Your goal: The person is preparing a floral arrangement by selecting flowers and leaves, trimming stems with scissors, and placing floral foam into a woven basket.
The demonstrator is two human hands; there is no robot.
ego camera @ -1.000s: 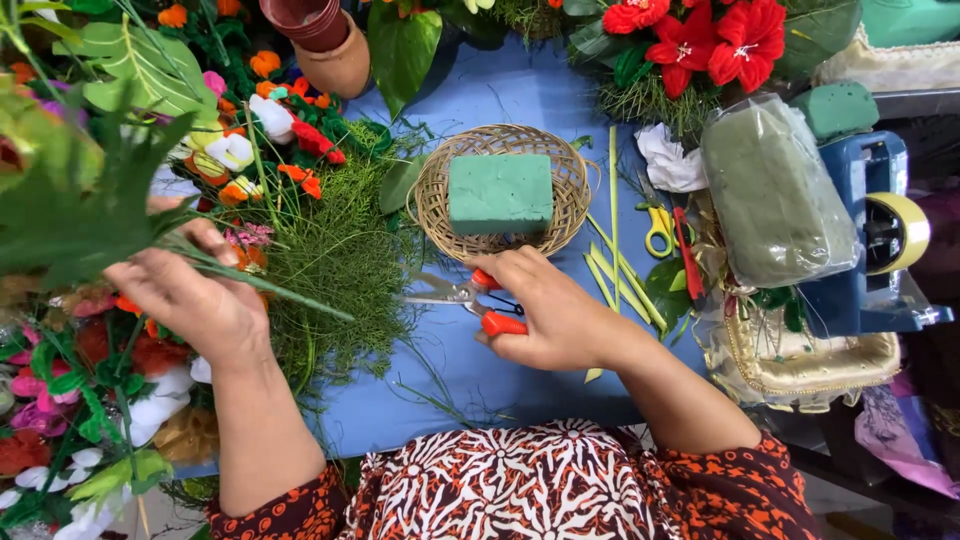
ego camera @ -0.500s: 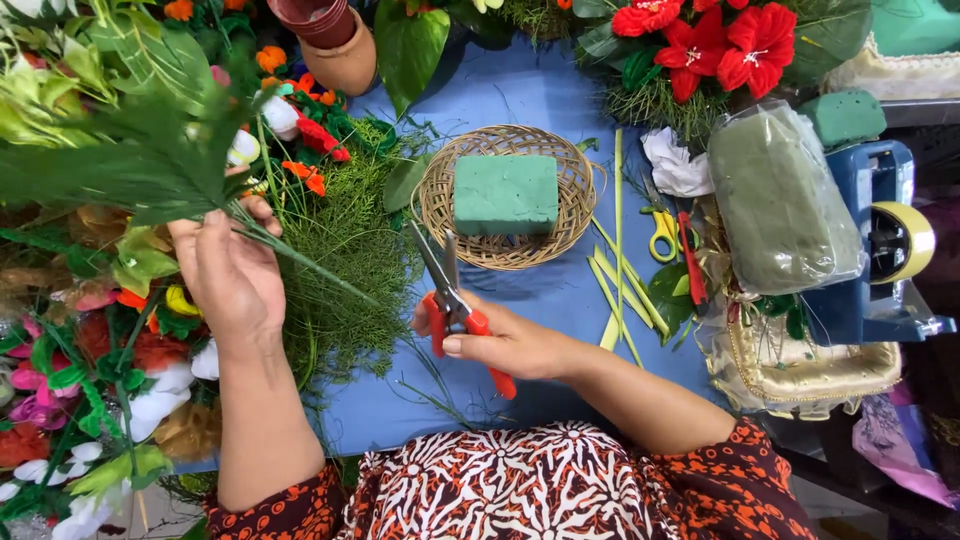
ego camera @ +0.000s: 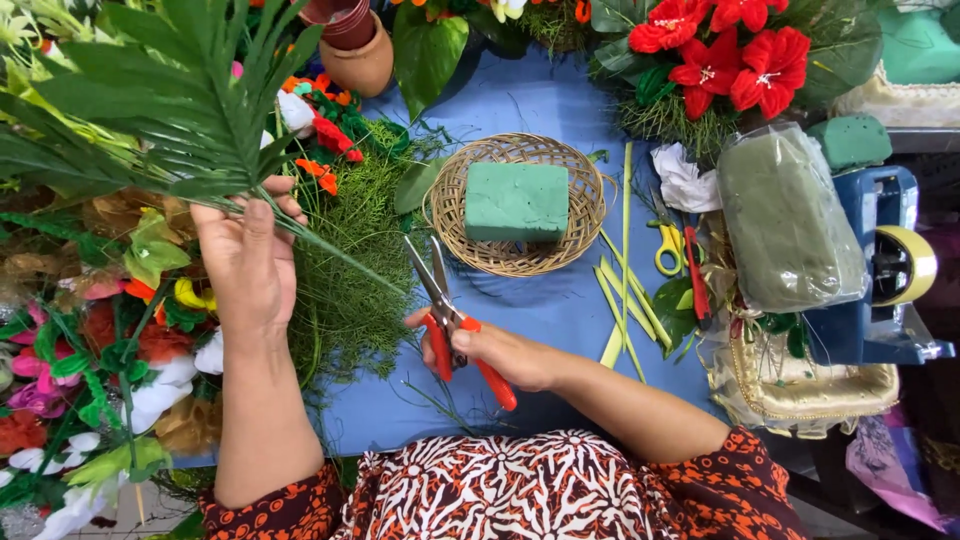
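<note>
- Head camera looks straight down, and the palm leaf [ego camera: 170, 110] fills the upper left: long green fronds fan out, several running off the top and left edges of the frame.
- Left hand [ego camera: 245, 265] has its fingers closed around the base of that leaf, palm turned away, so the exact pinch point is hidden behind the hand.
- From under the hand a thin green stem [ego camera: 345, 258] slants down and right across the table, reaching toward the scissor blades.
- Right hand [ego camera: 505, 352] is wrapped round the red-handled scissors [ego camera: 445, 300], fingers through the grips; blades parted a little and pointing up and left, tips close to the stem's end. Whether steel touches stem is hard to say.
- Just left of the scissors lies a heap of feathery green sprigs [ego camera: 350, 260], partly covered by the left forearm.
- Above the scissors, a round wicker tray [ego camera: 590, 215] carries a green foam block [ego camera: 517, 201] square in its middle.
- Right of the tray, cut pale-green stem strips [ego camera: 627, 270] lie on the blue tablecloth [ego camera: 540, 100].
- Further right, yellow-handled scissors [ego camera: 668, 250] peek out, half buried beside white crumpled paper.
- A wrapped foam brick [ego camera: 785, 225] sits in clear plastic beside a blue tape dispenser [ego camera: 880, 270].
- Red artificial flowers [ego camera: 735, 50] crowd the top right; a terracotta pot [ego camera: 360, 55] is cut off at the top edge.
- Mixed fake blooms [ego camera: 80, 350] pile up along the left, too tangled to sort out.
</note>
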